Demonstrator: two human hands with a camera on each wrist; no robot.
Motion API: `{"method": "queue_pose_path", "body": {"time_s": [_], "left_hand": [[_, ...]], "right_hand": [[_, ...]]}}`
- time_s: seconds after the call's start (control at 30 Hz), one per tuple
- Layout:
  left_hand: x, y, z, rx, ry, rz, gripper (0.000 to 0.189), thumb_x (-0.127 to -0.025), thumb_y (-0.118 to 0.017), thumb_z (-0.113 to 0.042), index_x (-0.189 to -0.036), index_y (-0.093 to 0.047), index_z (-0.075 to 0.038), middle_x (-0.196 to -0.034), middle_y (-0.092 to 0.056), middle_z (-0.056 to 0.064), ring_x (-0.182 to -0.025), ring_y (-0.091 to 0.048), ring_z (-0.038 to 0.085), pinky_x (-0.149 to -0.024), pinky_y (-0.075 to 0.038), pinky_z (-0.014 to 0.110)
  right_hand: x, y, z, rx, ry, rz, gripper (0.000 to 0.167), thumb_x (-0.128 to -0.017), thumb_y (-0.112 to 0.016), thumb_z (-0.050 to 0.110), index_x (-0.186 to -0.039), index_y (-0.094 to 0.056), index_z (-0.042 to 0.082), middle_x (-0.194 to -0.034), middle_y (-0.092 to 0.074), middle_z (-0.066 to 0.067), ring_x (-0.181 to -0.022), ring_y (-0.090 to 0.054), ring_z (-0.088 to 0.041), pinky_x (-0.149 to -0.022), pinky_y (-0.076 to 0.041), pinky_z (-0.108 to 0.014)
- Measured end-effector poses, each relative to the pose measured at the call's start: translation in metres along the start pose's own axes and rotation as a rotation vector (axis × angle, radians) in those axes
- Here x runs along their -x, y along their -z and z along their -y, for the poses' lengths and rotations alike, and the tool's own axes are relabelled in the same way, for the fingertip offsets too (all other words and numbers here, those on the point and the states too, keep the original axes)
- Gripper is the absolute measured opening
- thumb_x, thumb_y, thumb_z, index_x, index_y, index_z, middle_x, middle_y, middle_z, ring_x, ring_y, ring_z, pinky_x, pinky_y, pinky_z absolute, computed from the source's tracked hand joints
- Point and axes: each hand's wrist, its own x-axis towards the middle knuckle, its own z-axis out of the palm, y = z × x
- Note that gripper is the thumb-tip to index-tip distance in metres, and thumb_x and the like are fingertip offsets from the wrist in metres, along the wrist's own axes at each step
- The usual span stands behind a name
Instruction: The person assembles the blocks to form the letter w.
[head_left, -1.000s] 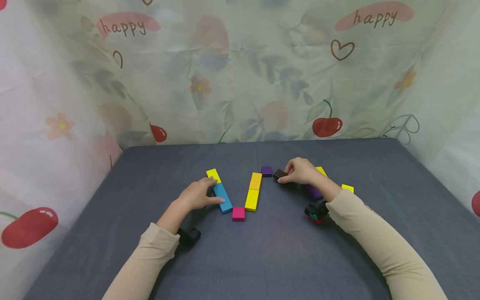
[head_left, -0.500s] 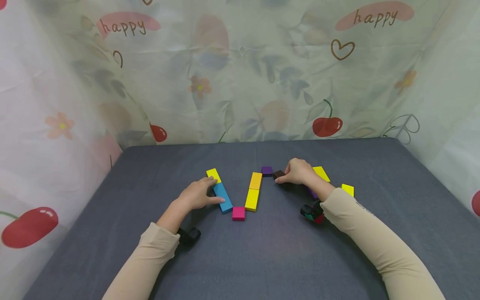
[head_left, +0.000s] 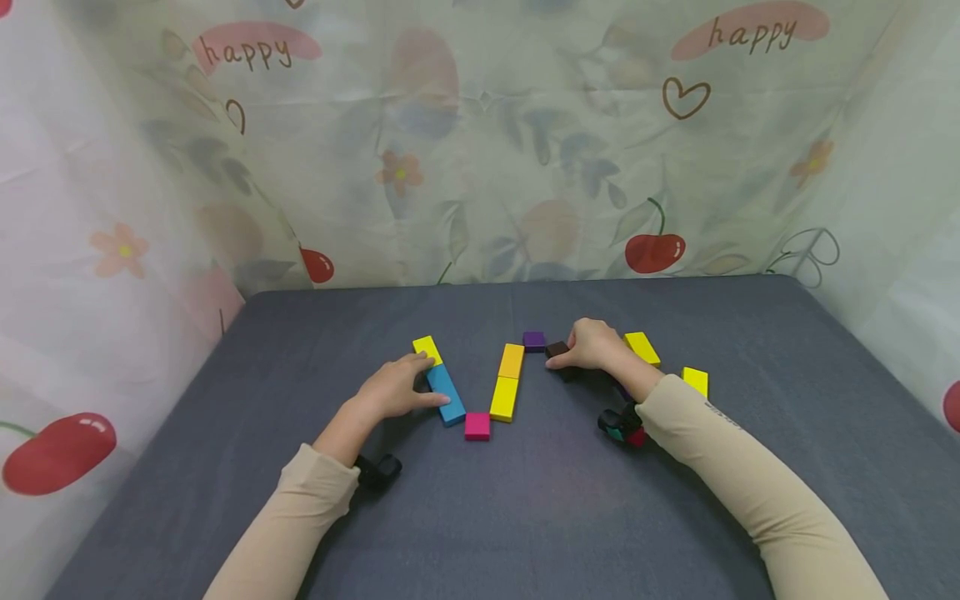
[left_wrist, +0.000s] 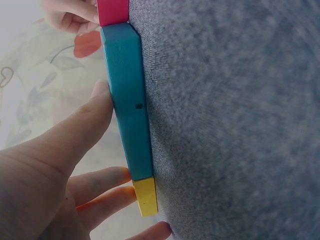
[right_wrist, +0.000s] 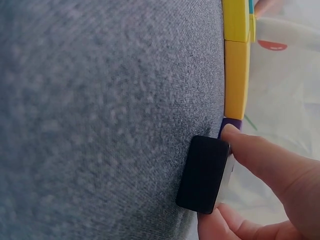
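Observation:
In the head view, my right hand (head_left: pixel 596 343) pinches a dark brown block (head_left: pixel 557 348) between thumb and fingers, close beside a purple block (head_left: pixel 534 340). It looks black in the right wrist view, the block's broad face (right_wrist: pixel 202 175) turned to the camera. My left hand (head_left: pixel 393 387) is spread along a blue block (head_left: pixel 446 395), thumb at its side and fingertips by the small yellow block (left_wrist: pixel 145 197) at its end. A pink block (head_left: pixel 477 427) sits at the bottom of the V, where a longer yellow block (head_left: pixel 504 400) and an orange block (head_left: pixel 512 361) rise towards the purple one.
Right of the right hand lie two yellow blocks, one nearer (head_left: pixel 642 348) and one farther right (head_left: pixel 695 382). Red (head_left: pixel 637 437) and green (head_left: pixel 615 434) pieces show partly under the right wrist camera. A dark cloth covers the table (head_left: pixel 525 517); a printed curtain (head_left: pixel 480 167) stands behind.
My right hand has shifted slightly left and nearer with the dark brown block, bringing it close to the purple one. The left hand has stayed put.

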Motion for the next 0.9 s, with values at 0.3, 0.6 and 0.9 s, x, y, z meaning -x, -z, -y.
{"method": "queue_pose_path", "body": {"time_s": [0.3,0.6,0.9], "left_hand": [[-0.0001,-0.0002,0.0003,0.002,0.003,0.002,0.075,-0.084,-0.064,-0.046,-0.142,-0.039,-0.004,-0.149,-0.035,0.019,-0.136,-0.035,0.038,-0.108,-0.034,0.053],[0.001,-0.001,0.0008,-0.001,-0.005,-0.007,0.076,-0.084,-0.065,-0.045,-0.141,-0.04,-0.003,-0.148,-0.036,0.019,-0.134,-0.037,0.038,-0.107,-0.035,0.053],[0.0016,-0.0009,-0.0002,0.006,0.001,-0.011,0.075,-0.084,-0.065,-0.045,-0.141,-0.039,-0.004,-0.149,-0.035,0.019,-0.135,-0.036,0.038,-0.108,-0.034,0.053]], "right_hand": [[-0.0013,0.0001,-0.0001,0.014,-0.012,-0.01,0.045,-0.074,-0.075,0.044,-0.083,-0.057,0.004,-0.071,-0.045,-0.002,-0.064,-0.044,-0.016,-0.055,-0.033,-0.024],[-0.0007,0.0002,0.0015,0.013,0.003,-0.003,0.044,-0.073,-0.075,0.045,-0.068,-0.049,0.009,-0.062,-0.035,0.001,-0.056,-0.035,-0.013,-0.052,-0.027,-0.024],[0.0042,0.0074,-0.0038,-0.017,0.048,0.005,0.053,-0.077,-0.072,0.043,-0.105,-0.061,-0.001,-0.102,-0.063,-0.014,-0.082,-0.057,-0.022,-0.068,-0.049,-0.028]]}}
